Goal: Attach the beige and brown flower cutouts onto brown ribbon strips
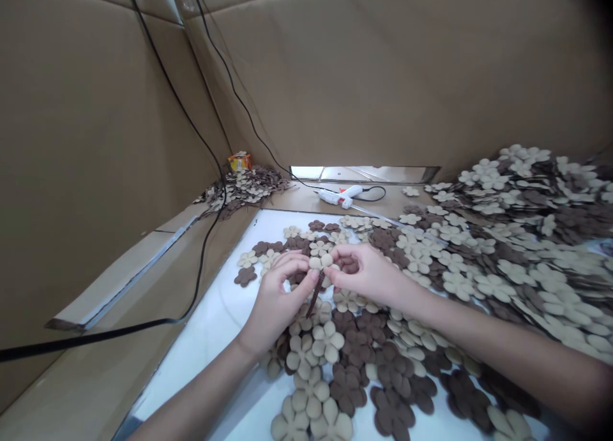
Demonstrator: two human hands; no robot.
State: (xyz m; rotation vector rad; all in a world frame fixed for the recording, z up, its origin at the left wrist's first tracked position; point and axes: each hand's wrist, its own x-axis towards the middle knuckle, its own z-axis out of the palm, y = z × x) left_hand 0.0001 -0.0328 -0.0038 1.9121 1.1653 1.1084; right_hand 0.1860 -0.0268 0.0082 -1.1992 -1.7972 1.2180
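Note:
Between my two hands is a beige fabric flower (320,262) with a dark brown strip (315,294) hanging from it toward me. My left hand (282,284) pinches the flower's left side between thumb and fingers. On its right side, the thumb and fingers of my right hand (361,269) grip a petal. Both hands hover over a white board (225,320) strewn with beige flowers (328,342) and dark brown flowers (357,345). How the strip is joined to the flower is hidden by my fingertips.
A white glue gun (338,198) lies beyond the board, its black cord (239,96) running up the cardboard wall (383,77). Another black cable (196,288) crosses at left. A large flower pile (527,186) rises at right; a smaller pile (249,186) sits back left beside an orange packet (239,161).

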